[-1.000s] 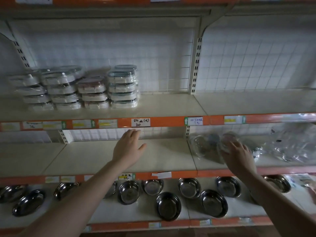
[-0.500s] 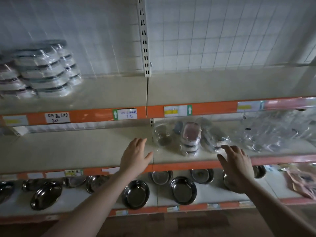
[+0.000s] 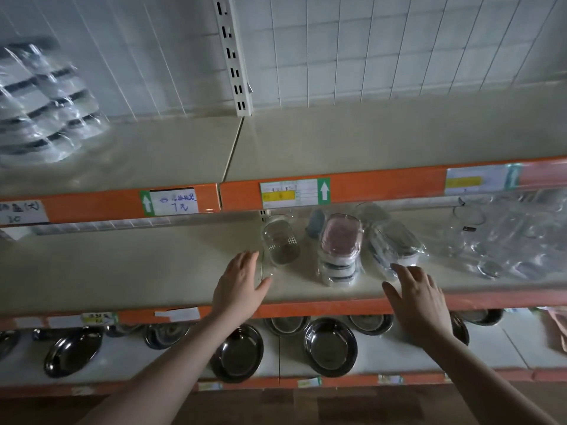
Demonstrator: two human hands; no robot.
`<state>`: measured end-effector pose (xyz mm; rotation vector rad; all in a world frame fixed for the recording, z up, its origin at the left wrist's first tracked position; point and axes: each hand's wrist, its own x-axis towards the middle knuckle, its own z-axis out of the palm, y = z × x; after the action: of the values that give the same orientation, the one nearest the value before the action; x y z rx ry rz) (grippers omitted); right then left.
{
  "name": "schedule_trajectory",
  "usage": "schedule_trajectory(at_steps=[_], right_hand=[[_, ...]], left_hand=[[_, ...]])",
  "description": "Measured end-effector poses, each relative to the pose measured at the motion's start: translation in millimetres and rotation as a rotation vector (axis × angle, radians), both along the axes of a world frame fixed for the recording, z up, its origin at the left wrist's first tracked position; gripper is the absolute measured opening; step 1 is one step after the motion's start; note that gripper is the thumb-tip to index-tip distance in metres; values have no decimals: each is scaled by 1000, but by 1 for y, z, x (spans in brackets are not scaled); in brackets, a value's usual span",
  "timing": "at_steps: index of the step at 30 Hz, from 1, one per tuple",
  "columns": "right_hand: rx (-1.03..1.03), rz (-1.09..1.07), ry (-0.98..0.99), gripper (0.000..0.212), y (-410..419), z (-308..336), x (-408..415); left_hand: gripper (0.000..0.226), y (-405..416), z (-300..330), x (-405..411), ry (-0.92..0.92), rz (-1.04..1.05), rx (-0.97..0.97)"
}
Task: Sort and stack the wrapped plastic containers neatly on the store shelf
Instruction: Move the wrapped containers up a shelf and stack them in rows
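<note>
1. clear-wrapped stacked containers point(image 3: 40, 105), upper shelf, far left: already sorted.
2. left hand point(image 3: 241, 285), fingers straight and together, holding nothing, just beside a clear jar point(image 3: 280, 242).
3. pink-lidded stack point(image 3: 339, 250), middle shelf point(image 3: 122, 271), between both hands.
4. right hand point(image 3: 418, 297), fingers spread, near a tilted wrapped container point(image 3: 394, 243); reaching step, grasp likely next.

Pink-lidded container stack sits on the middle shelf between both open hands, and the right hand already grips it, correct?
Not quite. In the head view the right hand grips nothing; it is open, beside the pink-lidded container stack. The stack does sit on the middle shelf, with the left hand open too.
</note>
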<state>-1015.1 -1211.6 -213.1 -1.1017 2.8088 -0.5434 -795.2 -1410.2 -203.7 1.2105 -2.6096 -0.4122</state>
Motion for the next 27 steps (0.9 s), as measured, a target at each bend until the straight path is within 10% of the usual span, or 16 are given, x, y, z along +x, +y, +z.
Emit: schedule_trajectory(at_steps=[27], right_hand=[[-185,-71,-23,47,-71,-90,-20]], left_hand=[[83,-103,-128,-117,259,236,194]])
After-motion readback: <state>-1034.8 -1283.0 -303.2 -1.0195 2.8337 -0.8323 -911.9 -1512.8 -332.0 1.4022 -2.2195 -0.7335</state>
